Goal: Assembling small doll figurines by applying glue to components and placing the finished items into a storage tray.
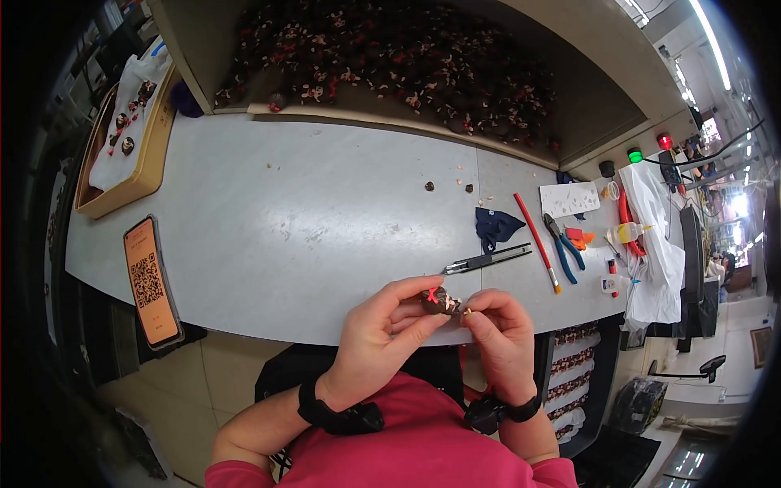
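Observation:
Over the table's near edge, my left hand (378,317) grips a small dark brown figurine (439,301) between thumb and fingers. A red bow-like piece and cream-coloured bits show on its surface. Close against its right end, my right hand (500,329) pinches a tiny pale piece (467,311); fingertips hide most of it. Just beyond the hands lies a black and silver utility knife (488,259) on the grey table (228,244).
A bin (325,110) at the back holds many similar dark pieces. On the right lie a red-handled brush (537,240), blue-handled pliers (563,248), dark cloth (496,228) and a glue bottle (612,283). A phone (153,281) and yellow box (150,183) stand left.

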